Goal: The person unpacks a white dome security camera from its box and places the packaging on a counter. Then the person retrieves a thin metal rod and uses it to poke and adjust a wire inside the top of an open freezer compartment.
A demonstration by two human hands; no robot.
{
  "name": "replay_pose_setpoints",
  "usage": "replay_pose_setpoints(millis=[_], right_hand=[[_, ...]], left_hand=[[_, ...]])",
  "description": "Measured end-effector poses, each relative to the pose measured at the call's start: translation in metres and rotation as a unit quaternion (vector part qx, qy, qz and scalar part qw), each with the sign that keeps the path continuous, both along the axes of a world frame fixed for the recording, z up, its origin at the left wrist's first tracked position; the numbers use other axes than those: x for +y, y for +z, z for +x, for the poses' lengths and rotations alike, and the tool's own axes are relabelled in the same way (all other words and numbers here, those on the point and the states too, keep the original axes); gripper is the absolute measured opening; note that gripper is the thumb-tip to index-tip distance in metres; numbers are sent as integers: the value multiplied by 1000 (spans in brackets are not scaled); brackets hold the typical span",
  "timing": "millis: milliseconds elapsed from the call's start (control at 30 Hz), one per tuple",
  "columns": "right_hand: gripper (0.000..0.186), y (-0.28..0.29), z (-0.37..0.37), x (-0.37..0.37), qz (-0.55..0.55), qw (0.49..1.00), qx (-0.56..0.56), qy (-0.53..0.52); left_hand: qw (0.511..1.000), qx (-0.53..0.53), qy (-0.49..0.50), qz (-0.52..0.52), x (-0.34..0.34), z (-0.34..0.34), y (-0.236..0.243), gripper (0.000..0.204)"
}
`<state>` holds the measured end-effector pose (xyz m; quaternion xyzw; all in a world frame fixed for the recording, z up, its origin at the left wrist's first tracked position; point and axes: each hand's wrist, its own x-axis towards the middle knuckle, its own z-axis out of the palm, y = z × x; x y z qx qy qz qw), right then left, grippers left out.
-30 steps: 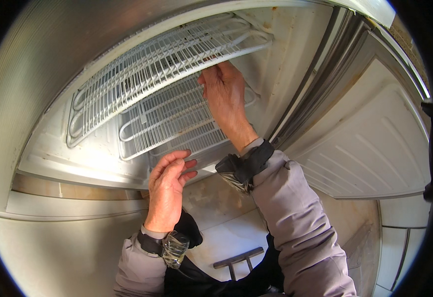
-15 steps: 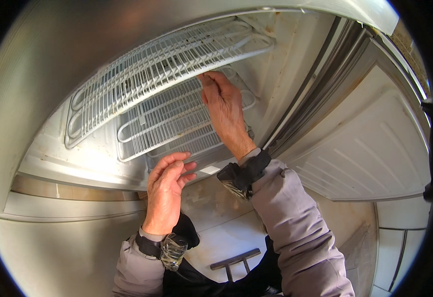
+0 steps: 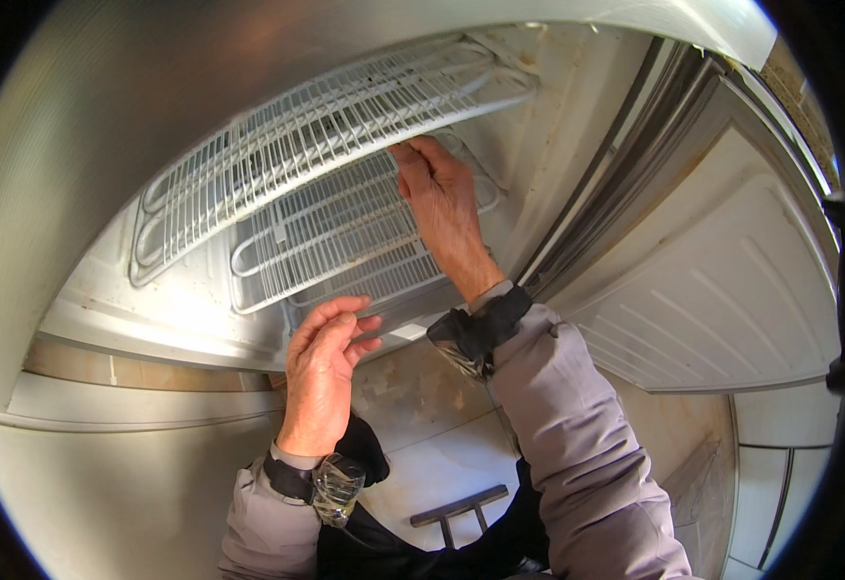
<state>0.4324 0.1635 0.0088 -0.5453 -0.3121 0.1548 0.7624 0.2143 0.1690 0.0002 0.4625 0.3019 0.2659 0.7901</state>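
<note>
White wire shelves with coil tubes stand inside an upright freezer. My right hand reaches in, its fingers bunched together at the front edge of the upper shelf, over the lower shelf. The fingertips are partly hidden there, and anything between them cannot be made out. My left hand hovers outside, in front of the freezer's lower lip, with fingers loosely bent and apart and nothing in it. Each wrist carries a black strap with a wrapped device, outside a grey sleeve.
The freezer door stands swung out on the right, with a dark rubber seal along its edge. A metal panel curves close above on the left. Below are floor tiles and a dark metal bar frame near my legs.
The right hand has shifted very slightly at the upper shelf's edge, its fingers still bunched. My left hand has stayed nearly still.
</note>
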Motion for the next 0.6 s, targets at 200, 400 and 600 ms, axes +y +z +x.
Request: replay_pose_setpoints(millis=[200,400,600], right_hand=[[23,0,3,1,6,1000,-9,-12],[22,-4,5,11,29,1000,11,-4],[24,-3,1,3,-7,999,12,-31]], left_hand=[[1000,-4,-5,0,0,0,0,22],[1000,1,-4,7,-1,-1,0,22],[1000,-6,-5,4,-1,-1,1,22]])
